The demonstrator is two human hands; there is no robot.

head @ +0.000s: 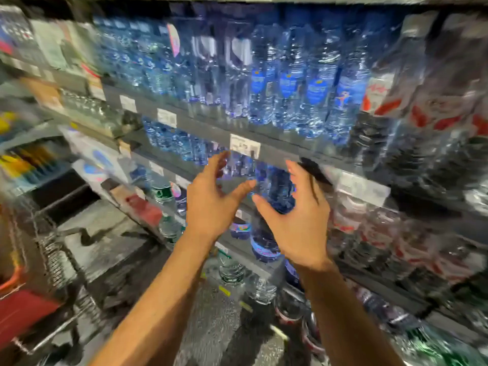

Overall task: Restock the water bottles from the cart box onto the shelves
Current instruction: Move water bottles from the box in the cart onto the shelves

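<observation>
Forearms rise bare from the bottom edge over a grey speckled floor (pixel 211 336), the whole view smeared by motion blur. At the near left stands a wire cart (pixel 56 260) of thin metal rods, with something red low beside it; no box can be made out in it. The left hand (pixel 211 199) and the right hand (pixel 295 220) are raised side by side before the shelving, palms turned toward each other, fingers spread and loosely bent, thumbs nearly meeting; both hold nothing. Just behind them, between the palms, a blue-tinted water bottle (pixel 280 191) stands on a middle shelf, and whether the right fingers touch it cannot be told. The shelves (pixel 277 151) are dark grey metal with white price tags (pixel 244 145) clipped to the front edge; their print is too blurred to read. Above, a top row of clear ribbed plastic bottles with blue labels (pixel 287 83) stands upright, packed close together. To the right are clear bottles with red-and-white labels (pixel 422 109). Farther left, smaller blue bottles and green-labelled ones fill lower shelves. No brand name is legible.
</observation>
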